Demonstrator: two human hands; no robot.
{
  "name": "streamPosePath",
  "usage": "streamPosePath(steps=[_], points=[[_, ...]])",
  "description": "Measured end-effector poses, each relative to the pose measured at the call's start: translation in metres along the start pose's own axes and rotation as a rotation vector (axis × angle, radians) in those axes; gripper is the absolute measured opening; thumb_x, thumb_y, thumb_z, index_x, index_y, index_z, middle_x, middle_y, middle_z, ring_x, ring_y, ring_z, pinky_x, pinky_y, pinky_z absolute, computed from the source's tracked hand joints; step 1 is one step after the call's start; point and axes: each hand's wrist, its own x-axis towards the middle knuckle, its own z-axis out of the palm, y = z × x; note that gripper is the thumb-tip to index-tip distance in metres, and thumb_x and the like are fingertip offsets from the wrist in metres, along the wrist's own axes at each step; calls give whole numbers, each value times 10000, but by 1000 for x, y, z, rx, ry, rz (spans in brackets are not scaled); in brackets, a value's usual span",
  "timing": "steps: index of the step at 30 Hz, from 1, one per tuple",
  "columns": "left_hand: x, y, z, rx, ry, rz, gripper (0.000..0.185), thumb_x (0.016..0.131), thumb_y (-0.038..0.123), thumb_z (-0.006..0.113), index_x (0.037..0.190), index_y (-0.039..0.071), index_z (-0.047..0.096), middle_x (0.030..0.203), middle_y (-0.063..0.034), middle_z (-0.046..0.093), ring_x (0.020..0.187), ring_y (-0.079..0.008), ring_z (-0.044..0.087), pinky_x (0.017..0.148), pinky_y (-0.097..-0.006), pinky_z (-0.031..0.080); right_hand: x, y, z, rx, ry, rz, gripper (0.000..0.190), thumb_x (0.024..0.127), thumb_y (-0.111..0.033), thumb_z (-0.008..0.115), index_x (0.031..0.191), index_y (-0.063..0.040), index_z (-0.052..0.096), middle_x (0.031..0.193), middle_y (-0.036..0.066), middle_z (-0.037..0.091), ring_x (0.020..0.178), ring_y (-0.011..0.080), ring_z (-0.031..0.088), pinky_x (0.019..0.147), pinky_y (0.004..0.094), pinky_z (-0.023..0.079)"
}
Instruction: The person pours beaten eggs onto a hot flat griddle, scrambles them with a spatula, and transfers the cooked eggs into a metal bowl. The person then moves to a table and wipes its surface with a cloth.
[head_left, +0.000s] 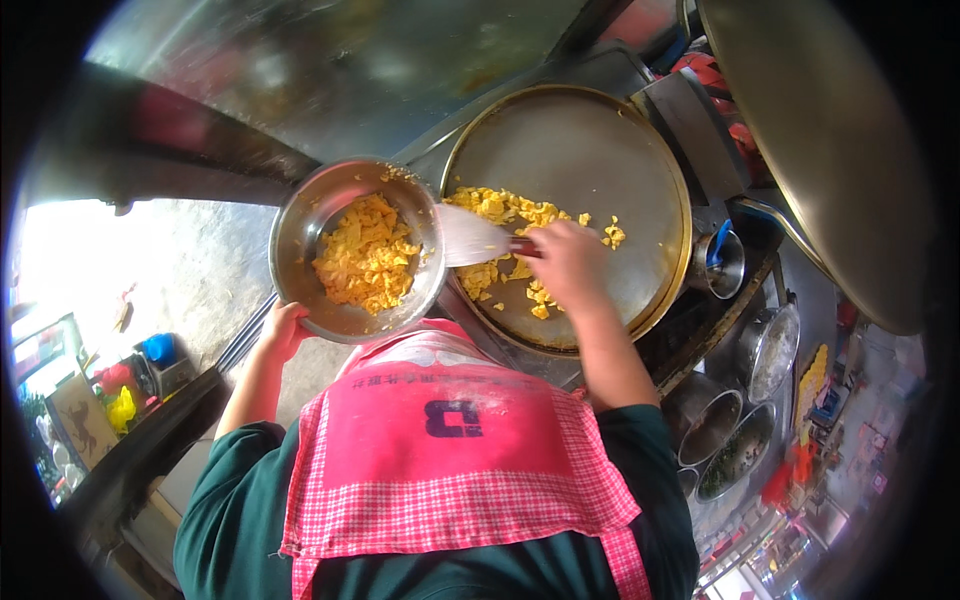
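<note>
My left hand (286, 327) grips the lower left rim of a stainless steel bowl (294, 247), its thumb over the edge. Pieces of cooked scrambled egg (367, 259) lie in the bowl. In my right hand (566, 262), slightly blurred, is the dark red handle of a wide, flat metal scraper (471, 236). The scraper's blade lies between the bowl's right rim and a large round griddle (577, 142). More scrambled egg (499, 206) is scattered over the griddle's left part, partly behind the blade and my right hand.
A small metal cup (726, 276) with a blue-handled utensil stands right of the griddle. Several metal containers (776, 352) with food sit at the lower right. A large round metal lid (817, 150) rises at the upper right. A dark metal beam (187, 150) crosses the upper left.
</note>
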Motion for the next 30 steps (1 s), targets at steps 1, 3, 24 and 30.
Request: streamPosePath(steps=[1, 3, 24, 30], points=[[1, -2, -1, -12, -7, 10, 390, 850, -33, 454, 1239, -35, 469, 1077, -201, 640, 882, -350, 690, 742, -518, 615, -17, 26, -8, 31, -37, 169, 272, 699, -220, 815, 951, -155, 736, 849, 43, 652, 817, 252, 643, 733, 401, 513], [4, -4, -8, -7, -37, 0, 389, 851, -34, 450, 1239, -39, 469, 1082, -204, 639, 885, -349, 690, 739, -514, 615, -60, 78, -38, 26, -37, 396, 290, 739, -246, 821, 997, -146, 736, 902, 66, 672, 856, 269, 659, 783, 389, 529], [1, 3, -7, 21, -25, -4, 392, 843, -36, 455, 1235, -26, 474, 1083, -201, 636, 902, -355, 687, 738, -513, 615, -21, 133, 40, -15, -199, 356, 332, 706, -218, 819, 1027, -210, 735, 956, 49, 655, 949, 282, 630, 867, 400, 510], [-6, 7, 4, 9, -7, -3, 400, 843, -38, 447, 1242, -41, 458, 1081, -211, 639, 874, -349, 701, 721, -499, 628, 12, 90, 64, 54, -182, 261, 325, 716, -202, 807, 1032, -181, 733, 951, 54, 658, 951, 292, 625, 864, 411, 511]])
